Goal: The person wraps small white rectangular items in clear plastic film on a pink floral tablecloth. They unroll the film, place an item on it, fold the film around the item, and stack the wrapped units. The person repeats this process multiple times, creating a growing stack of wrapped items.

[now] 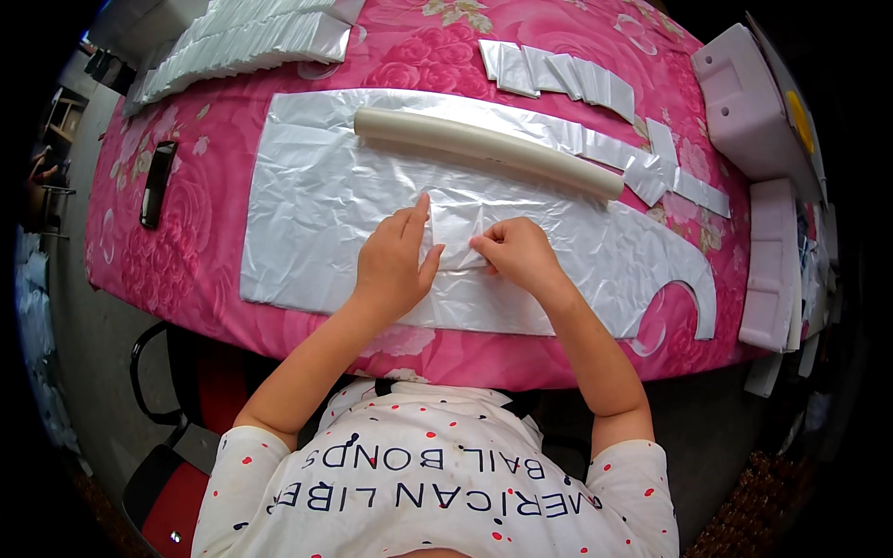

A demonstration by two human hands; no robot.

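Observation:
White plastic carrier bags (298,209) lie flat on the table in front of me, with cut-out handles toward the right. A small folded piece of white plastic (456,221) is on top of them, between my hands. My left hand (391,262) rests at its left side, fingers stretched out and thumb apart. At the right edge of the folded piece, my right hand (523,251) pinches the plastic between thumb and fingers. Just beyond both hands a long pale tube (484,145) lies across the bags, slanting down to the right.
Several folded white packets (558,73) lie in a row at the back, and more (693,191) trail off right of the tube. Rows of folded packets (251,54) fill the back left. A black phone (158,184) lies at left. White foam boxes (772,265) line the right edge.

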